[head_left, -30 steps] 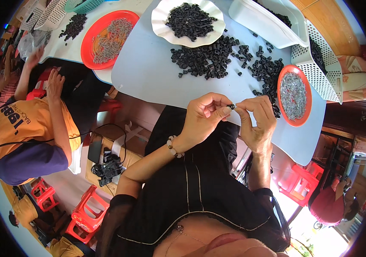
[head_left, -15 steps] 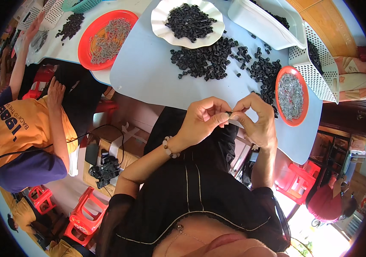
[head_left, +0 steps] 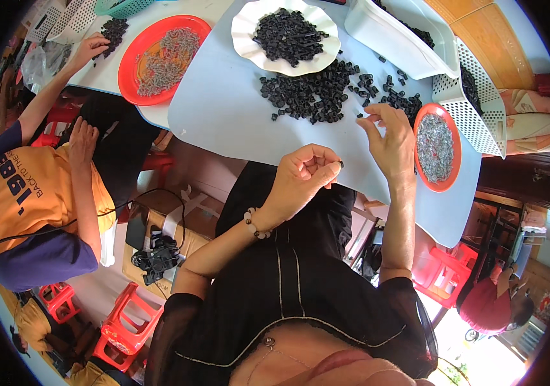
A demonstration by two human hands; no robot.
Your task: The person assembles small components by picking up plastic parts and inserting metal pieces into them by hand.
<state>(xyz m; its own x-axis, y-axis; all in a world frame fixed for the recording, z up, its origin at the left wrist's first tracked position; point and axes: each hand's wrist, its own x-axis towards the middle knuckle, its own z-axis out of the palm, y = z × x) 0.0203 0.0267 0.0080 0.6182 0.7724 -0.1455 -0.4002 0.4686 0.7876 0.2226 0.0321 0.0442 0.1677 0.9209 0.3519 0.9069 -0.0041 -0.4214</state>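
Note:
My left hand (head_left: 304, 177) is curled at the near edge of the pale blue table (head_left: 223, 103), pinching a small black piece (head_left: 340, 164) between thumb and fingertips. My right hand (head_left: 391, 138) has its fingers spread over the table beside the loose heap of small black pieces (head_left: 317, 96); nothing shows in it. To its right lies a red plate (head_left: 438, 147) filled with small silvery parts.
A white scalloped plate (head_left: 286, 33) heaped with black pieces sits beyond the loose heap. White baskets (head_left: 474, 96) stand at the far right. A second person in an orange shirt (head_left: 24, 186) sits on my left by another red plate (head_left: 159, 55). Red stools (head_left: 120, 321) stand below.
My hands were together at the table's edge, working one black piece. They have parted: the right hand has reached out toward the heap, and the left stays back with the piece.

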